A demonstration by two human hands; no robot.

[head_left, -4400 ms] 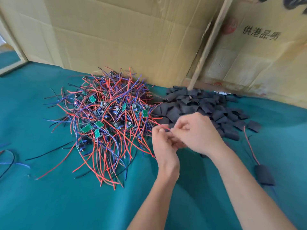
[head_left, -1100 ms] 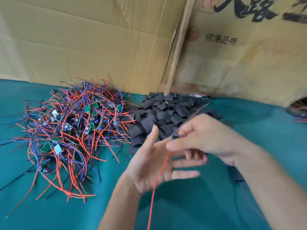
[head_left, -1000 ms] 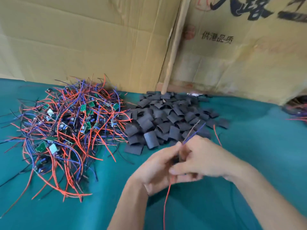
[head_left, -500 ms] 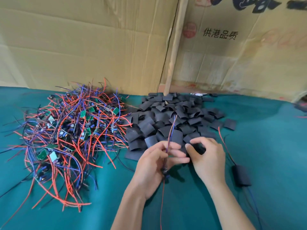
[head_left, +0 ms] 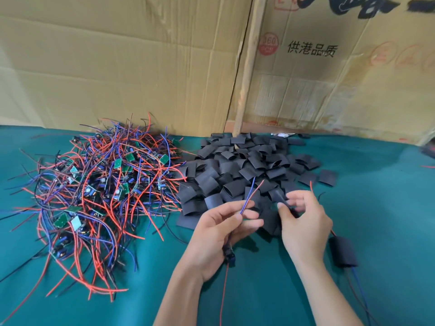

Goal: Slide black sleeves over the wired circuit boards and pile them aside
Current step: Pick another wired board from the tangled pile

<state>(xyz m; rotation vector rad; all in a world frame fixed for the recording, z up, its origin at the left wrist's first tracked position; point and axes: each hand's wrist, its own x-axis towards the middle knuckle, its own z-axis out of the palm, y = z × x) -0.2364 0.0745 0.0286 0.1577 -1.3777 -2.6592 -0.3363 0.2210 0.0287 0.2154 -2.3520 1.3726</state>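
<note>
My left hand (head_left: 220, 234) pinches the blue and red wires (head_left: 250, 195) of one circuit board (head_left: 229, 255); the board hangs below my palm and a red wire trails toward me. My right hand (head_left: 303, 222) pinches a black sleeve (head_left: 280, 196) at the near edge of the sleeve pile (head_left: 244, 168). A tangled heap of wired boards (head_left: 98, 191) with red, blue and black leads lies to the left. One sleeved board (head_left: 342, 251) lies on the cloth to the right of my right hand.
A green cloth (head_left: 388, 208) covers the table. Cardboard sheets (head_left: 141, 62) and a printed carton (head_left: 341, 67) stand along the back, with a wooden stick (head_left: 247, 67) leaning between them. More wires show at the far right edge (head_left: 428, 158).
The last sleeved board was laid down at the right. My left hand keeps hold of a bare board's wires, and my right hand reached to the sleeve pile and lifted a sleeve.
</note>
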